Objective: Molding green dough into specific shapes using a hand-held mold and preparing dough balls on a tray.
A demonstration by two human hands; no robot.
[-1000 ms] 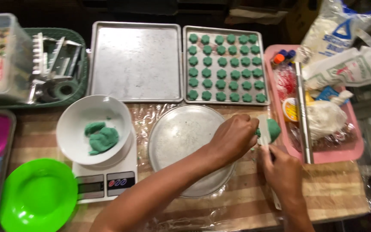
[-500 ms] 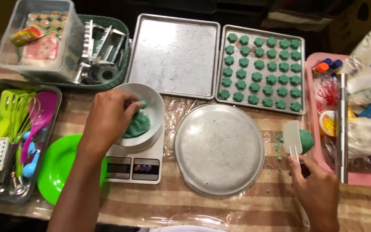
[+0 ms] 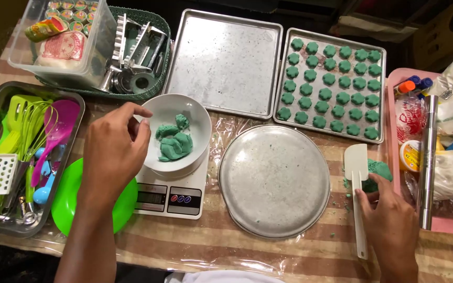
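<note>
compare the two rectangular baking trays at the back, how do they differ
The left tray is bare metal with only small specks; the right tray carries rows of small green dough pieces. The left tray also looks somewhat larger and sits nearer the green basket. Both are shiny, rimmed and lie flat, side by side.

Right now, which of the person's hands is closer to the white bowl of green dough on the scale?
The left hand: it hovers at the white bowl's left rim. The right hand is far off, past the round metal pan, holding a white spatula.
</note>
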